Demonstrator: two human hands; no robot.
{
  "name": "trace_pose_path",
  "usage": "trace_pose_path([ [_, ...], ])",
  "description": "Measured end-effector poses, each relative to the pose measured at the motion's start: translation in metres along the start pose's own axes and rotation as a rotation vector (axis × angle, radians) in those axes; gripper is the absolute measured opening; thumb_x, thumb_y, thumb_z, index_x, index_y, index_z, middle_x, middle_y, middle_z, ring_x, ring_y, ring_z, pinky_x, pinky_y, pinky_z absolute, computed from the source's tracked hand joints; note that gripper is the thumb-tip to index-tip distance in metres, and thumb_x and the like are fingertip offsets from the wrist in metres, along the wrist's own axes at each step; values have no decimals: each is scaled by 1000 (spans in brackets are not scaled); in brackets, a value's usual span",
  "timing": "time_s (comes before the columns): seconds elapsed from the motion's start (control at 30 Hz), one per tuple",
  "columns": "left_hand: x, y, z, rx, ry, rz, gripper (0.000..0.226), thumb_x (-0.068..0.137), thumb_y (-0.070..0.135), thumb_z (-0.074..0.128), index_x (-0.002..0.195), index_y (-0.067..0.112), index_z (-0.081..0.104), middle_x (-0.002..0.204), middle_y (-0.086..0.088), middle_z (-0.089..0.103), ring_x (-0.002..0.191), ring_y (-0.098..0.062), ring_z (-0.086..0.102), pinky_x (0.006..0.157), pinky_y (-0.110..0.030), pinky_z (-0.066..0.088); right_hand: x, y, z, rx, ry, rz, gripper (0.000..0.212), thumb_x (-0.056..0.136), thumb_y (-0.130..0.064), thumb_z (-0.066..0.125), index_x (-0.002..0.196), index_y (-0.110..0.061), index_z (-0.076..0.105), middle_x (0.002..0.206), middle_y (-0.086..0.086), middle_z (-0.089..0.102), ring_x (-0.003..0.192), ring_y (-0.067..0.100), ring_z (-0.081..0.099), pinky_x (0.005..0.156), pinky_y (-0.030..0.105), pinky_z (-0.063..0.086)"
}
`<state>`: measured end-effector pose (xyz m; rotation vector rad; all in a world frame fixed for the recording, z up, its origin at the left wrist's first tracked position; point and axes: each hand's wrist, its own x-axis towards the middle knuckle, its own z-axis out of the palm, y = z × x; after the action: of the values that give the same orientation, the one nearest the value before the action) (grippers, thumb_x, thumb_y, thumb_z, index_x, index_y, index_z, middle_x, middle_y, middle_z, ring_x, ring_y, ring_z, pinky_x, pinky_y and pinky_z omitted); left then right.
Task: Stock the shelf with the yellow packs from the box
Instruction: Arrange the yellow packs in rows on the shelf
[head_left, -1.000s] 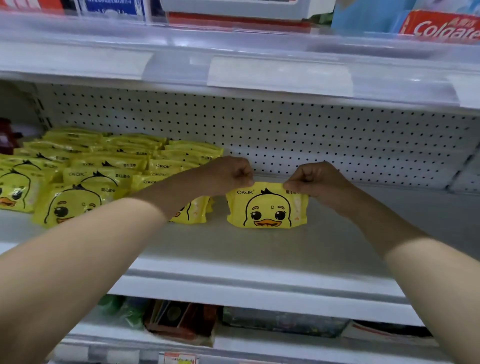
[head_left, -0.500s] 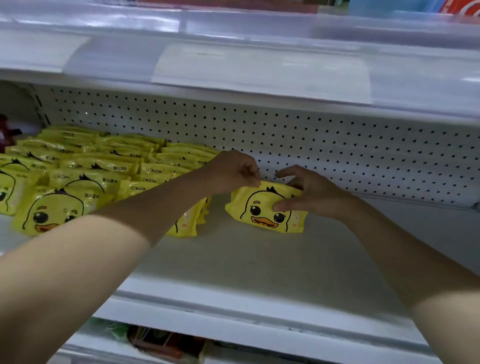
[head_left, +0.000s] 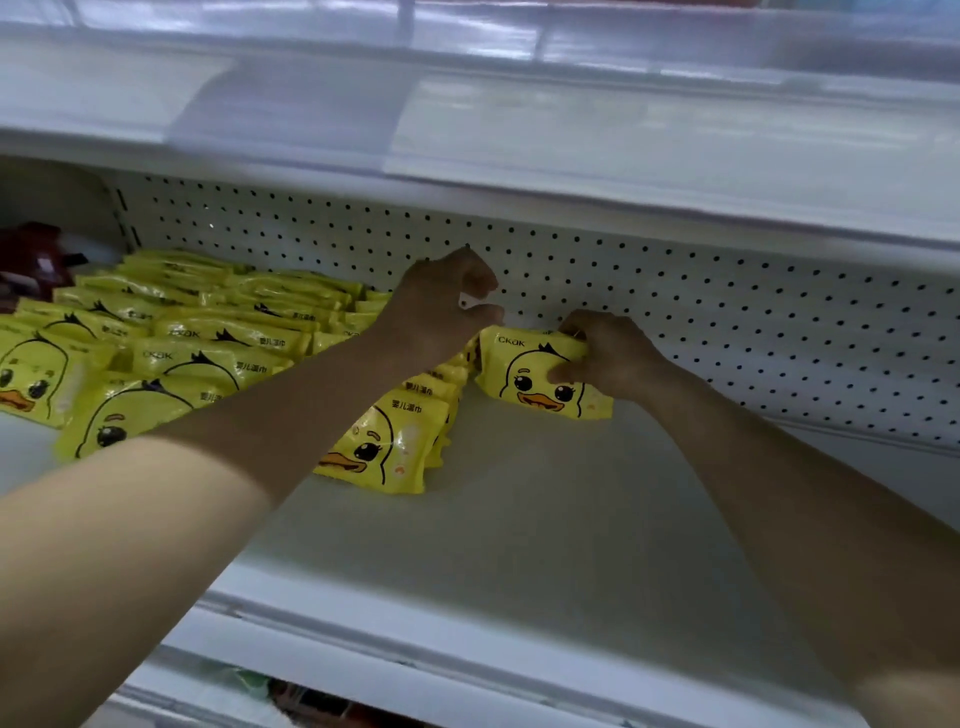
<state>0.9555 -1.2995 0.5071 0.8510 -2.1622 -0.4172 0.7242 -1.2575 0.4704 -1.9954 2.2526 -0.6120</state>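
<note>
- While my right hand grips the yellow duck-print wipe pack at its right end, that pack sits far back on the shelf, near the pegboard.
- My left hand hovers over the pack's left end, fingers curled; I cannot tell whether it pinches anything.
- Step in hand, by my judgement: seating this pack right of the stocked packs.
- Next move: release, then fetch another pack; the box is out of view.
</note>
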Motion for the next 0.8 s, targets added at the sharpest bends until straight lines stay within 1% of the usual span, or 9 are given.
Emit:
trace_pose_path([
  [0.07, -7, -10, -13, 26, 19, -15, 24, 86, 25, 72, 105, 14, 60, 106, 5, 65, 103, -7, 58, 86, -21, 37, 10, -3, 5, -45, 30, 0, 58, 71, -38, 85, 120, -19, 60, 115, 4, 64, 104, 25, 58, 81, 36, 49],
  [0.13, -14, -18, -26, 62, 40, -21, 25, 87, 24, 71, 107, 14, 61, 108, 3, 66, 106, -12, 59, 89, -24, 38, 18, -4, 10, -78, 70, 1, 56, 71, -39, 84, 117, -17, 59, 111, 6, 64, 102, 28, 59, 75, 34, 46],
  [0.2, -22, -25, -38, 79, 65, -31, 25, 87, 24, 72, 107, 13, 61, 107, 2, 66, 106, -13, 59, 90, -24, 39, 21, -2, 14, -111, 122, 15, 55, 70, -41, 85, 113, -17, 59, 107, 6, 63, 102, 29, 58, 72, 33, 42],
  [0.3, -36, -31, -56, 105, 83, -50, 26, 87, 23, 72, 108, 13, 61, 107, 4, 66, 104, -10, 57, 88, -22, 38, 19, -4, 21, -195, 227, 60, 57, 70, -37, 85, 115, -13, 58, 115, 11, 57, 111, 32, 51, 78, 39, 46],
  [0.37, -47, -35, -67, 103, 84, -68, 26, 86, 23, 72, 109, 13, 61, 108, 4, 65, 105, -13, 58, 92, -28, 43, 13, -12, 25, -320, 283, 105, 62, 73, -35, 83, 122, -10, 54, 123, 16, 52, 116, 35, 46, 80, 44, 49],
  [0.43, -59, -38, -77, 98, 85, -91, 27, 86, 23, 73, 108, 13, 62, 109, 3, 66, 106, -14, 58, 93, -30, 44, 5, -24, 29, -425, 336, 135, 70, 72, -37, 83, 127, -9, 51, 127, 19, 50, 118, 38, 45, 80, 46, 48],
  [0.57, -88, -47, -102, 126, 51, -126, 33, 82, 26, 76, 111, 17, 62, 116, 3, 64, 111, -15, 56, 89, -24, 38, -18, -66, 27, -363, 406, 81, 76, 67, -37, 87, 130, -11, 54, 128, 20, 54, 120, 39, 47, 93, 50, 44],
  [0.67, -112, -52, -122, 194, -1, -207, 42, 78, 29, 79, 116, 25, 61, 123, -1, 60, 114, -21, 55, 87, -27, 42, -46, -116, 20, -225, 344, -8, 73, 70, -32, 85, 134, -12, 54, 130, 19, 55, 122, 37, 47, 94, 46, 44],
  [0.8, -154, -56, -154, 258, -50, -296, 54, 75, 28, 82, 124, 29, 58, 127, -9, 50, 109, -28, 55, 82, -26, 45, -91, -192, 18, -62, 141, -66, 75, 75, -29, 83, 139, -21, 45, 137, 13, 49, 128, 31, 43, 95, 37, 41],
])
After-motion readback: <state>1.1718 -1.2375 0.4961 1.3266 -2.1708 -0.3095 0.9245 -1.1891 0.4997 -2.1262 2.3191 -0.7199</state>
